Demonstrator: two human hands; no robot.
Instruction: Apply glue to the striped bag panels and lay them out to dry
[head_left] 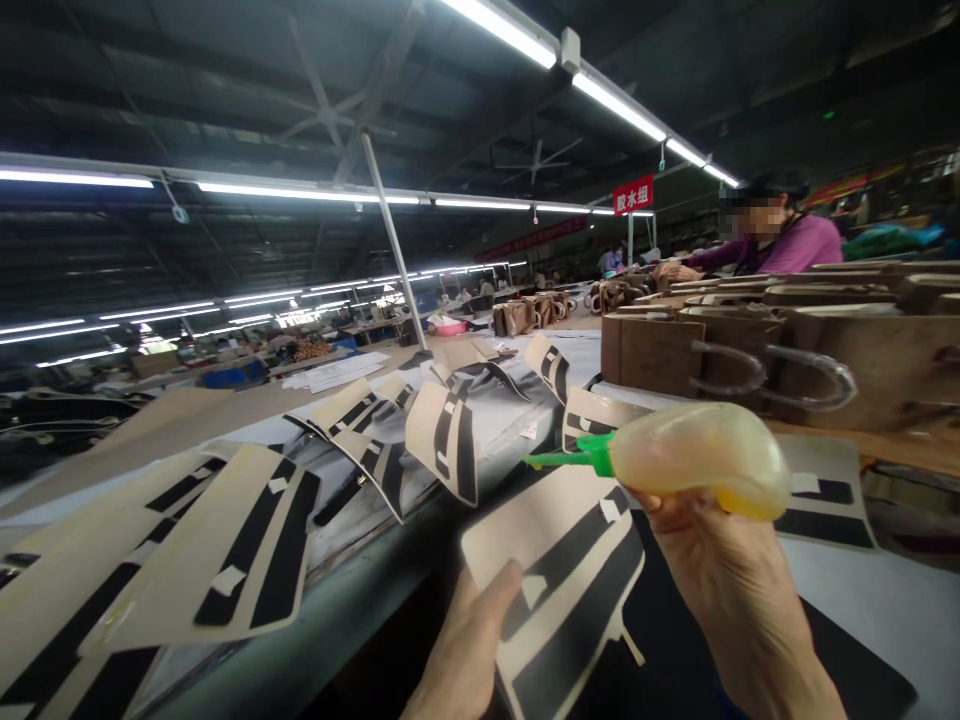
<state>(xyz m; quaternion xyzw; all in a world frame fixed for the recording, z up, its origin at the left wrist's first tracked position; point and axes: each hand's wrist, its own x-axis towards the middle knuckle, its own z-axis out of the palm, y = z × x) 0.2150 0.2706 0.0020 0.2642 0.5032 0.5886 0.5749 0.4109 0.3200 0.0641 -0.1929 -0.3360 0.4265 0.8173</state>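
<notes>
In my right hand [720,570] is a soft plastic glue bottle [690,450] with a green nozzle, lying nearly level and pointing left. Yellowish liquid shows at its lower end. My left hand [472,630] grips a beige bag panel [555,570] by its left edge, thumb on the upper face. The panel carries black strips and small white patches. The nozzle tip is just above the panel's far edge; I cannot tell whether it touches. Similar panels [247,540] lie overlapped on the table to the left, and others [442,430] stand curled farther back.
Brown bags [885,360] with plastic-wrapped handles stand in rows at the right. Behind them a person in a purple top [802,245] leans over. Another panel [821,490] lies right of the bottle. A pole [394,240] rises behind the table, and a red sign [633,195] hangs overhead.
</notes>
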